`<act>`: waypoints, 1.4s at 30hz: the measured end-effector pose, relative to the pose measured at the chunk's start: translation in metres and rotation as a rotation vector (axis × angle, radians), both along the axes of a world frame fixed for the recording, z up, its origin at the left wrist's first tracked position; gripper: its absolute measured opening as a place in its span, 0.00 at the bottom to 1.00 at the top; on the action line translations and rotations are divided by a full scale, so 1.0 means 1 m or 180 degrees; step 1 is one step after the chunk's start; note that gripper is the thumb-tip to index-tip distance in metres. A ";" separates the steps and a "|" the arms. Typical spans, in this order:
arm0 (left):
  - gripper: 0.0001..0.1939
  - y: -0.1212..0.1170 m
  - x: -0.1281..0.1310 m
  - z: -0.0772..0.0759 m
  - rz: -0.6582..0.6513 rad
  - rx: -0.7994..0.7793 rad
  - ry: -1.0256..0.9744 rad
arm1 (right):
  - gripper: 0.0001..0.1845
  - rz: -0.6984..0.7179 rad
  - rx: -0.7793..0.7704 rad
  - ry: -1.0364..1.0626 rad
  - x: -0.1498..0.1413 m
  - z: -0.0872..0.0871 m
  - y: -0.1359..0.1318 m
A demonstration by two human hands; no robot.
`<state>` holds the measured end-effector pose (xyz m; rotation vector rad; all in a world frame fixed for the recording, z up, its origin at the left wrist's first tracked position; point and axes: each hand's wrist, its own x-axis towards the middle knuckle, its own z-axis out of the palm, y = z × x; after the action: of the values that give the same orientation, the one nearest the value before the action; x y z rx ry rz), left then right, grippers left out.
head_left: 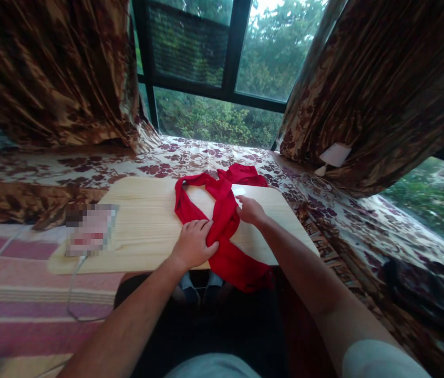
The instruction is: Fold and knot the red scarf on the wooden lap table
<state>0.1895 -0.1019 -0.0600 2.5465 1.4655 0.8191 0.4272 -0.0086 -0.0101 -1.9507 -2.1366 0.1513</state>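
Observation:
A long red scarf lies looped on the wooden table, its strips crossing near the front edge. One end hangs over that edge toward my lap, and another part bunches up beyond the far edge. My left hand is closed on the scarf where the strips cross, thumb on the near side. At the loop's right side, my right hand has its fingers bent against the red fabric, gripping its edge. The fingertips of the right hand are partly hidden by the cloth.
The pale wooden table stands over my lap. A blurred-out device with a white cable lies at its left. Behind are a floral-covered ledge, brown curtains and a window. A small white lamp and a black bag are at right.

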 end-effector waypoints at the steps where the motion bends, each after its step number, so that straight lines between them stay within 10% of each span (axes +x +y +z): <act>1: 0.32 -0.001 0.000 0.001 -0.0002 0.0014 0.0033 | 0.23 0.0100 0.0075 0.0089 -0.007 -0.006 -0.010; 12: 0.26 -0.010 -0.001 0.015 -0.0242 0.0000 0.0430 | 0.32 0.0829 0.0131 0.0351 -0.046 -0.025 -0.054; 16: 0.27 -0.001 -0.004 0.005 -0.0084 0.0018 -0.0080 | 0.26 0.0377 0.0265 0.0927 -0.041 -0.028 -0.037; 21: 0.23 0.023 -0.032 -0.008 0.1423 -0.0449 -0.2202 | 0.25 -0.1492 0.0520 0.1608 0.019 -0.021 -0.028; 24: 0.20 0.031 -0.043 -0.009 0.2055 -0.0661 -0.2789 | 0.14 -0.1370 0.0236 0.1193 0.056 -0.028 -0.041; 42: 0.20 0.040 -0.039 -0.017 0.2045 -0.0301 -0.1978 | 0.14 -0.0927 0.0520 0.0043 0.059 -0.047 -0.062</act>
<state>0.1507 -0.0620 -0.0775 1.5005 1.9929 1.3992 0.4863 -0.0705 -0.0572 -2.1247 -1.7688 -0.0608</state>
